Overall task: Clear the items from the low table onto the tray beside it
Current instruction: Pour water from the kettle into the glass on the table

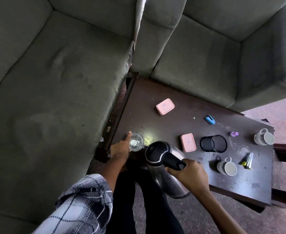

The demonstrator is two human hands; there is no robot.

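The glass (136, 142) hides most fingers of the left hand (121, 148), and the kettle (162, 176) covers part of the tabletop's (181, 122) near edge.

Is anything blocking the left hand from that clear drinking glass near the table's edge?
Nothing visible does. The left hand lies against the clear drinking glass; the black-lidded steel kettle, held by the right hand, is on its other side.

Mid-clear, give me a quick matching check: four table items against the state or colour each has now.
1 kettle
2 glass
3 mesh pen holder
4 stapler

A lies on its side
B blue
C right hand grips its handle
D left hand touches it

Pairs: 1-C, 2-D, 3-A, 4-B
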